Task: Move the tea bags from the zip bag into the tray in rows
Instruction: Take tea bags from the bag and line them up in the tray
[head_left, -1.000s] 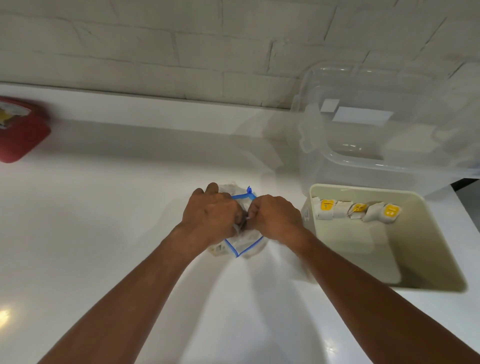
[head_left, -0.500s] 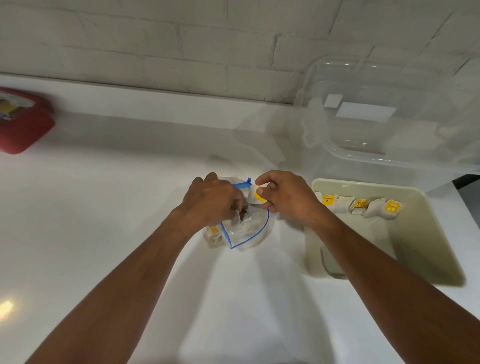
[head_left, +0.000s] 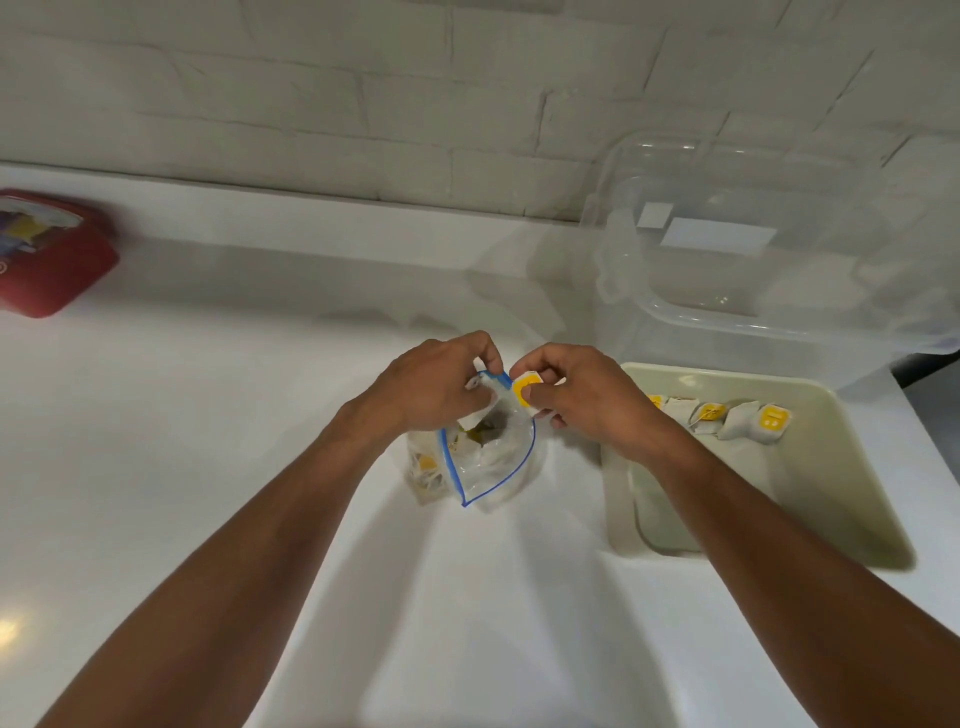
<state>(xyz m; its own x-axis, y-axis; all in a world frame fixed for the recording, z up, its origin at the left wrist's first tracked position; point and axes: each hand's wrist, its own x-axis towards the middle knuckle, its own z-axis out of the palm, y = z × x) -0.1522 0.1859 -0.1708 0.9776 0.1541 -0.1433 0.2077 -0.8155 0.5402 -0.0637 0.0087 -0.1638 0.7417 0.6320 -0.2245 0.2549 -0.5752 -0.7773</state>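
Above the zip bag (head_left: 493, 467), right hand (head_left: 592, 405) fingers pinch a tea bag (head_left: 523, 388); left hand (head_left: 431, 389) fingers grip its rim.

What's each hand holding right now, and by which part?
Right hand pinches a white tea bag with a yellow tag at the tag end. Left hand grips the clear blue-zip plastic bag by its far mouth edge.

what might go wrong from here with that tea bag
The right hand pinches a tea bag just over the zip bag; it could catch the rim and slip free. The left hand holds only that rim, so the bag may tip. A loose drop could disturb the row in the tray.
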